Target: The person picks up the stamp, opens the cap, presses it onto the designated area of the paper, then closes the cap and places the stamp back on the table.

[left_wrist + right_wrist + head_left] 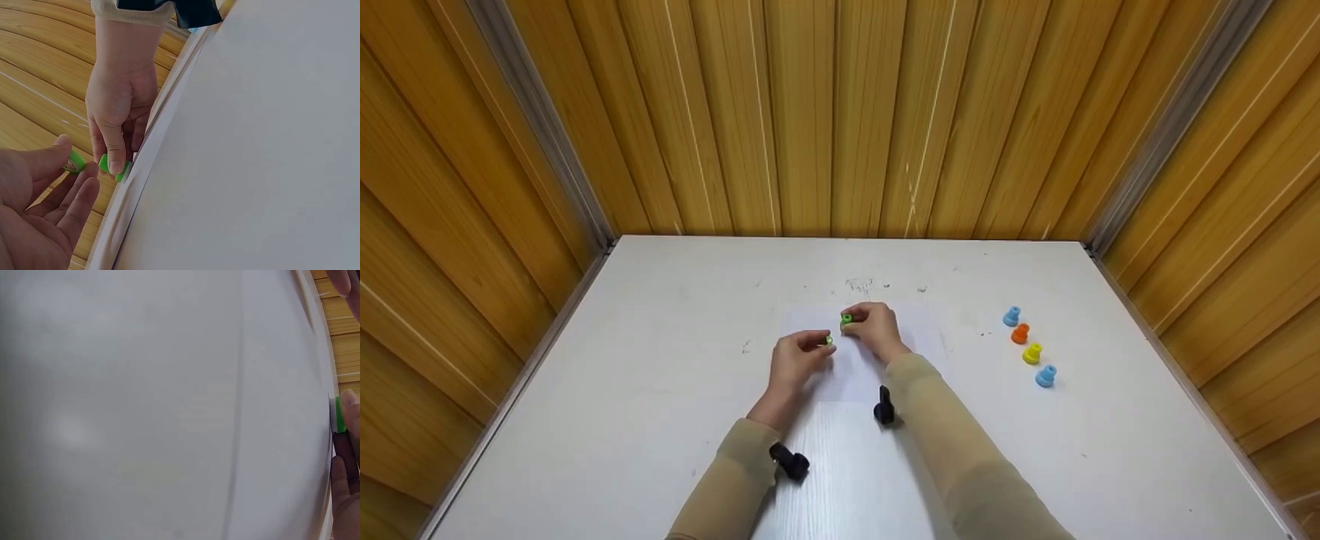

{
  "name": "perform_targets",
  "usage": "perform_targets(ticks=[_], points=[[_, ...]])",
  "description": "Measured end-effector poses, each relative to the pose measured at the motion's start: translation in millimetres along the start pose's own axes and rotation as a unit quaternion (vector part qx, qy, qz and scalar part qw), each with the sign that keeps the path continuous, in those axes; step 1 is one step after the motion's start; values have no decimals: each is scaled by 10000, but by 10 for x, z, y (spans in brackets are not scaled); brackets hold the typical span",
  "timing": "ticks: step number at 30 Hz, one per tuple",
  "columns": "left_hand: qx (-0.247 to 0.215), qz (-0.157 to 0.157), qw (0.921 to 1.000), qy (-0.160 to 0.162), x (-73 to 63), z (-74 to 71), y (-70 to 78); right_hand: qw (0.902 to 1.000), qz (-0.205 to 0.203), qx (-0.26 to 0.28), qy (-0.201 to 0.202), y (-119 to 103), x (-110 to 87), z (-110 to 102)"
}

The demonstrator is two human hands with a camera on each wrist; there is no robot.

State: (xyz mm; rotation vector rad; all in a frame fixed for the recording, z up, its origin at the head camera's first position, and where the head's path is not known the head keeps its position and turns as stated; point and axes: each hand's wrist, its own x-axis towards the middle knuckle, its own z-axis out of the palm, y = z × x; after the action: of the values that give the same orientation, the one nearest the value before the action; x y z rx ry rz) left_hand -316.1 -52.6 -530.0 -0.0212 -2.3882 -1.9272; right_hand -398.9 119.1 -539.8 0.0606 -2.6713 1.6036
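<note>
Near the middle of the table, my left hand (797, 362) pinches a small green stamp cap (73, 162) between thumb and fingertips. A pale pattern shows on the cap's face in the left wrist view. Just ahead and to the right, my right hand (877, 330) grips a green toy stamp (115, 167) by its stepped body. Its pale lower end is right at the white paper (847, 384) in the left wrist view. The two green pieces are a short way apart. In the right wrist view, fingers hide most of the stamp.
Several toy stamps stand in a slanted row on the right: a light blue one (1012, 316), an orange one (1020, 334), a yellow one (1032, 353) and another light blue one (1045, 376). Wood-patterned walls (840, 120) enclose the white table (660, 420), which bears dark smudges.
</note>
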Motion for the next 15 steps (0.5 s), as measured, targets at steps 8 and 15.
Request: perform_targets(ticks=[8, 15], points=[[-29, -7, 10000, -59, -18, 3, -16, 10000, 77, -25, -15, -1, -26, 8], [-46, 35, 10000, -38, -13, 7, -9, 10000, 64, 20, 27, -32, -1, -5]])
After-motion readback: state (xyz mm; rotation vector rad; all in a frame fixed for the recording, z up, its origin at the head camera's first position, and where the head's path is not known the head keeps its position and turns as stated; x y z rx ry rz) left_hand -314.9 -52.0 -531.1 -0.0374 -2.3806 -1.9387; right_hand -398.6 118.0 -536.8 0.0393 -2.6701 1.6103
